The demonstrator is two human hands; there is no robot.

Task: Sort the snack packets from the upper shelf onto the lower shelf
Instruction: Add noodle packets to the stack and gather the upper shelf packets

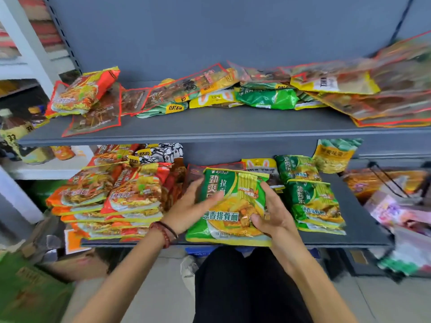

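Grey shelving, two tiers. Lower shelf point(363, 220): green noodle packet point(233, 206) at centre front, beside the green pair point(312, 206), probably grouped by colour. My left hand point(189, 208) rests straight-fingered on it, steadying; my right hand point(272, 213) pinches its right edge. Upper shelf point(210, 127): mixed packets unsorted.

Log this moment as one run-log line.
left hand: touches green noodle packet | right hand: grips same packet | place: lower shelf, between orange stack and green stack | upper shelf: mixed packets unsorted

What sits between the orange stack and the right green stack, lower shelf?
A green noodle packet, left hand resting on it, right hand gripping it; head view.
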